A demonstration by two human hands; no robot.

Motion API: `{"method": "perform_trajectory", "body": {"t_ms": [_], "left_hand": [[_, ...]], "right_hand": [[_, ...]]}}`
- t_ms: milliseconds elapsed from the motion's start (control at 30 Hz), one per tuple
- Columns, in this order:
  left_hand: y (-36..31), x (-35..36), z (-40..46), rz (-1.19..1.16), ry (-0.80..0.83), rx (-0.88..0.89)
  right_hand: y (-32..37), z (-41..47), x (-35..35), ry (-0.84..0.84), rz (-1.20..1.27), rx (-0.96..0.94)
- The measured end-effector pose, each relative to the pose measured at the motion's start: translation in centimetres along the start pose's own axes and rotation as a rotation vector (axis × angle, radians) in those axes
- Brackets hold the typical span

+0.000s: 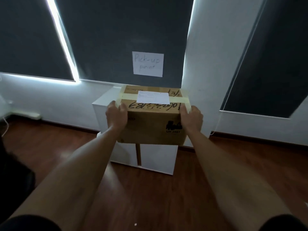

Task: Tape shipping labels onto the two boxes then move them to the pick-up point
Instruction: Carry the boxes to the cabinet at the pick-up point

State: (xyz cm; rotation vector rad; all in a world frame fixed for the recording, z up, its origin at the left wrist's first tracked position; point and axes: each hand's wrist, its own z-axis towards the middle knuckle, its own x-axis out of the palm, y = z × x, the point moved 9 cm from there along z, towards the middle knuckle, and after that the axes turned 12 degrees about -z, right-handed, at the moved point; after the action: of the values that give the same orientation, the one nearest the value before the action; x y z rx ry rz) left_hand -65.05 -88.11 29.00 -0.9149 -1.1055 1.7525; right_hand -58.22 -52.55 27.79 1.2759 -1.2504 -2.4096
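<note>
Fingers [123, 106] of my left hand [116, 116] are curled over the top edge of the cardboard box [150, 125], thumb side clamped on its left face; right hand [191, 119] mirrors it on the other side, so the load is squeezed between both palms, arms out straight. Box sits high, its near face tipped toward me, its far end over the white cabinet [106, 104] but I can't tell if it's touching down. Shipping label [153, 97] is on the lid across the tape seam [130, 96]. Behind, a pick-up point sign [148, 64] hangs on the dark blind [116, 39]: looks like the drop target. Second box isn't visible.
</note>
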Motion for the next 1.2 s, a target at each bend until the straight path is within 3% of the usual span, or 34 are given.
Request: {"method": "perform_trajectory", "body": {"t_ms": [700,1200], "left_hand": [[10.3,6.9,26.2,0.107,-0.17,-0.079],[21.0,10.0,52.7,0.111,0.088,-0.037]], "right_hand": [[9.8,23.3,24.2,0.169,-0.007,-0.111],[18.2,30.9,42.0,-0.01,-0.041,0.046]]}}
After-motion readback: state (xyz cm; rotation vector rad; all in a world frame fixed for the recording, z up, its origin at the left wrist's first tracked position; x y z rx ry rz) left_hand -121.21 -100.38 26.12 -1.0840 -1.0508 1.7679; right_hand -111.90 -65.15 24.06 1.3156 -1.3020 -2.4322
